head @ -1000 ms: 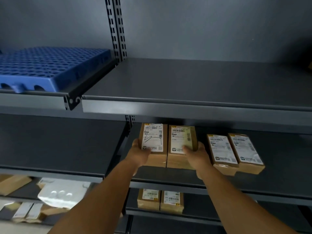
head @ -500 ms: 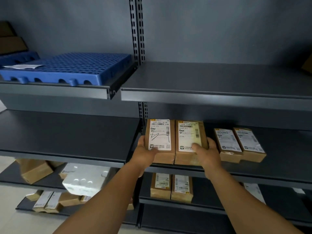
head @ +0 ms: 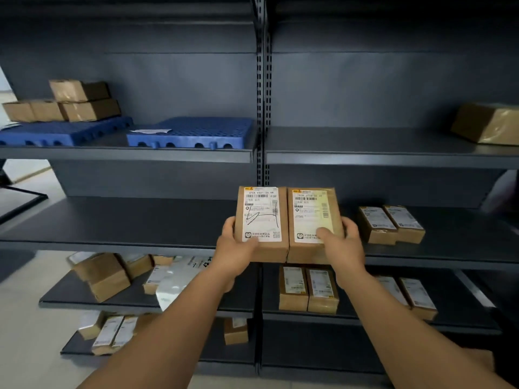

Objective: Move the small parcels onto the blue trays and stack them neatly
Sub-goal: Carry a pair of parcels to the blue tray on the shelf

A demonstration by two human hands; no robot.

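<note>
Two small brown cardboard parcels were held side by side, touching, in front of the middle shelf. The left parcel bore a white label with barcodes and a black scribble; the right parcel carried a yellowish label. The left hand gripped the left one's outer edge, thumb on its label, and the right hand clasped the other likewise. Two blue trays lay on the upper-left shelf.

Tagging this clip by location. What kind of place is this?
Likely a parcel storeroom or sorting depot. Dark metal shelving runs in tiers, brown cardboard parcels with printed shipping labels sit on several levels, and blue perforated trays wait on an upper shelf. Both hands hold two labelled parcels side by side.
</note>
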